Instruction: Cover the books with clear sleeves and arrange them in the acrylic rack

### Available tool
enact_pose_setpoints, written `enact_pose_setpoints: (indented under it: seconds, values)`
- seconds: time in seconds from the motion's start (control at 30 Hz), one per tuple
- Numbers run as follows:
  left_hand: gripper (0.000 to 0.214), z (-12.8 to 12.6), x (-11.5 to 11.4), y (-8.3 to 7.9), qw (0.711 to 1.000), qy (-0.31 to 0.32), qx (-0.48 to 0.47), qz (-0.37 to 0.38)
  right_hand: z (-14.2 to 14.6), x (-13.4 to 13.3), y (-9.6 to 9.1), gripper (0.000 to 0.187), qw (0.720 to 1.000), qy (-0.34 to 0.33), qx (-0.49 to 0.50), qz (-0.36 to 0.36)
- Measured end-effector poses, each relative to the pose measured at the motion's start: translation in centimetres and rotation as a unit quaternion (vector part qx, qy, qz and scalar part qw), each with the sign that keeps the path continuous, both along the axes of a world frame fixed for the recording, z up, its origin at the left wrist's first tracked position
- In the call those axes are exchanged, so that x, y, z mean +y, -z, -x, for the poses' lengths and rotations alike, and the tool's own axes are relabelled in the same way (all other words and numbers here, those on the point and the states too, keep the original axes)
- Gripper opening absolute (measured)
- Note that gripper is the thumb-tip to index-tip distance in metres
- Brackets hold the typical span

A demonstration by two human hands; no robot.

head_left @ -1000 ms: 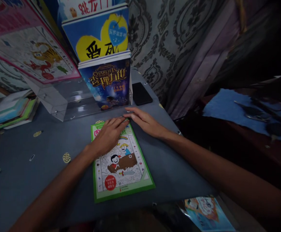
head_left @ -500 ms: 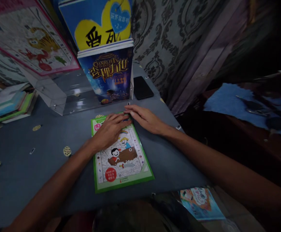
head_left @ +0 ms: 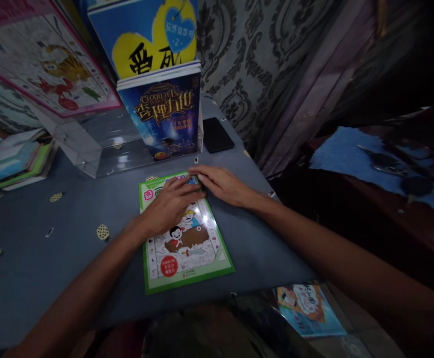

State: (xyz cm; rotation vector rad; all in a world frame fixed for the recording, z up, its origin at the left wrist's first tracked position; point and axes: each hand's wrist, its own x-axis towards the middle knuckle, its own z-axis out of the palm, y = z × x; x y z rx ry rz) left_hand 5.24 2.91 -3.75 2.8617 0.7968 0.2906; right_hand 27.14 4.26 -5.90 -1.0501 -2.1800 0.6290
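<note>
A green-bordered colouring book lies flat on the blue-grey table. My left hand rests palm down on its upper half, fingers stretched toward the top right corner. My right hand lies flat at that same corner, fingertips on the book's edge, meeting the left fingertips. Neither hand grips anything. Just behind the book, a dark blue book stands upright in a clear acrylic display stand.
More books stand higher in the stand: a blue-and-yellow one and a pink-bordered tiger sheet. A black phone lies behind my right hand. Stacked books sit at left. Another book lies below the table edge. Patterned curtain at right.
Both hands stayed on the book's top corner; the left fingers slid slightly down and right. The view shifted a little, so the book appears slightly higher.
</note>
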Motion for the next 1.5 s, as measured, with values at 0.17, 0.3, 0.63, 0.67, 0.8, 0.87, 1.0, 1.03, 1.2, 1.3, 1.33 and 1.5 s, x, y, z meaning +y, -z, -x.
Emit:
enact_pose_setpoints:
  seconds: [0.17,0.3,0.63,0.67,0.8,0.87,1.0,1.03,1.2,1.3,1.33,1.5]
  values:
    - [0.049,-0.3,-1.2,-0.2,0.999,-0.013,0.037,-0.022,-0.1,0.0,0.2,0.041,1.0,-0.005,-0.015,-0.011]
    - [0.046,-0.3,-1.7,-0.4,1.0,-0.001,0.016,0.003,-0.3,0.0,0.2,0.041,1.0,-0.009,-0.024,-0.014]
    - [0.045,-0.6,-4.7,-2.1,0.998,0.013,0.038,0.049,-0.6,0.1,0.9,0.047,0.998,-0.029,-0.042,-0.036]
    - [0.054,-0.7,-5.3,-2.2,0.998,0.018,0.043,0.052,-0.6,0.1,1.0,0.047,0.998,-0.027,-0.044,-0.035]
    - [0.092,-1.1,-7.6,-2.0,0.996,0.028,0.078,0.04,-0.6,0.1,1.1,0.047,0.998,-0.023,-0.051,-0.031]
    - [0.092,-1.3,-8.4,-1.7,0.994,0.019,0.101,0.024,-0.5,-0.1,1.2,0.046,0.998,-0.021,-0.052,-0.033]
    - [0.084,-1.6,-8.8,-1.5,0.991,0.011,0.131,0.005,-0.2,-0.3,1.0,0.046,0.998,-0.026,-0.051,-0.038]
    - [0.084,-1.5,-8.6,-1.5,0.991,0.011,0.134,0.002,0.0,-0.2,1.0,0.046,0.997,-0.03,-0.051,-0.039]
    - [0.08,-0.6,-7.0,-2.0,0.99,0.008,0.138,-0.023,1.1,1.2,1.1,0.046,0.995,-0.053,-0.072,-0.047]
    - [0.078,0.0,-6.0,-2.2,0.99,0.016,0.135,-0.029,1.5,2.1,1.1,0.044,0.994,-0.055,-0.08,-0.052]
    - [0.078,0.2,-5.8,-2.2,0.991,0.017,0.133,-0.03,1.6,2.3,1.0,0.043,0.994,-0.056,-0.081,-0.052]
    - [0.074,0.4,-5.7,-2.0,0.991,0.018,0.128,-0.029,1.6,2.3,0.9,0.045,0.992,-0.056,-0.097,-0.053]
